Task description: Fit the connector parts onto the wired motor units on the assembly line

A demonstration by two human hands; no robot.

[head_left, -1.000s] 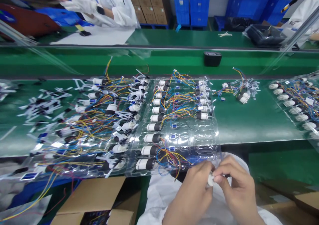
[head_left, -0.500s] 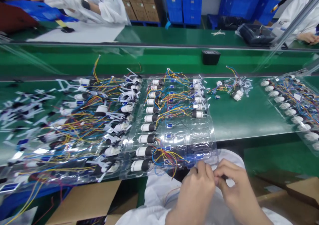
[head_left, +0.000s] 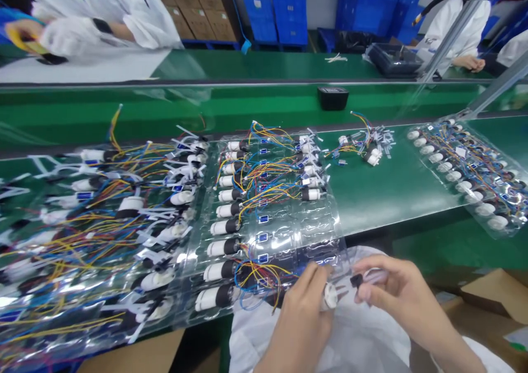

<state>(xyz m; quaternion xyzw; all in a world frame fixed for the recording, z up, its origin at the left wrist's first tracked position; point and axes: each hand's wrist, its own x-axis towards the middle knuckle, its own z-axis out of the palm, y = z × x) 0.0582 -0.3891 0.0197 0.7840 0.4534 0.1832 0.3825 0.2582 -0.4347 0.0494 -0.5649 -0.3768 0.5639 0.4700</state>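
My left hand [head_left: 303, 307] is closed around a white cylindrical part [head_left: 330, 296], whose round end with thin prongs faces right. To its right, my right hand [head_left: 398, 288] pinches a small black piece [head_left: 356, 280] with a pale strip behind it. The two hands are apart, low in the view above my lap. Left of them lies a clear plastic tray [head_left: 305, 227] with a column of white-and-black cylinders [head_left: 216, 271], small blue rectangles down its middle and coloured wires [head_left: 264, 276]. More cylinders with pale strips fill its upper right side.
Another wired tray [head_left: 140, 235] lies at the left, and one more [head_left: 474, 169] at the right. A small pile of parts [head_left: 373, 155] and a black box [head_left: 333, 98] sit farther back. People in white work across the bench. Cardboard boxes [head_left: 495, 301] stand below.
My hands have moved apart, exposing the white part in my left hand and the black piece in my right. The view has shifted, so the trays appear farther left.
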